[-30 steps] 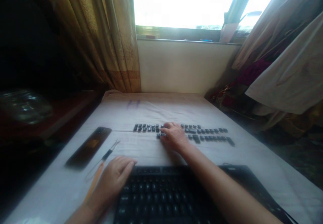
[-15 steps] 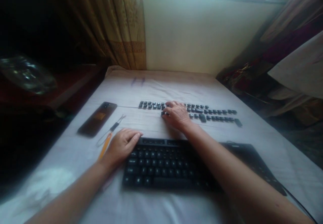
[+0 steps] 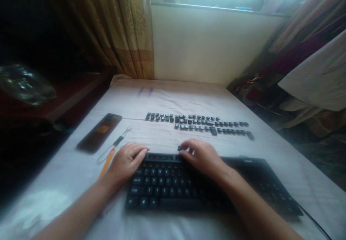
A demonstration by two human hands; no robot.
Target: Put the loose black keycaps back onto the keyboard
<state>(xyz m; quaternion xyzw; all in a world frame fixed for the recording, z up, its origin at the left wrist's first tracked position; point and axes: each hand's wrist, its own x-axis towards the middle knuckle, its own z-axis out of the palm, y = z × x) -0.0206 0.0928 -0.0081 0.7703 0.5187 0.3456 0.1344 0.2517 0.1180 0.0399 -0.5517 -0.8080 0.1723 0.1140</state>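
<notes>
A black keyboard [image 3: 164, 182] lies on the light cloth in front of me. At its upper left corner, my left hand [image 3: 132, 157] grips the edge, thumb and fingers drawn together. Over the keyboard's back edge, my right hand [image 3: 201, 155] pinches a small black keycap [image 3: 180, 148] between thumb and fingertips. Beyond the hands, several loose keycaps [image 3: 189, 128] stand in uneven rows on the cloth. My right hand and forearm hide part of the keyboard's middle and right.
To the left lie a dark smartphone [image 3: 99, 133] and an orange-handled tool [image 3: 107, 163] with a looped wire end. A cable [image 3: 315, 222] runs off the keyboard's right side. Behind the cloth-covered surface [image 3: 173, 95] are a pale wall and a curtain [image 3: 127, 27].
My right hand has come back from the keycap rows to the keyboard's back edge, bringing one keycap with it. My left hand stays at the keyboard's corner. The view has tilted slightly up.
</notes>
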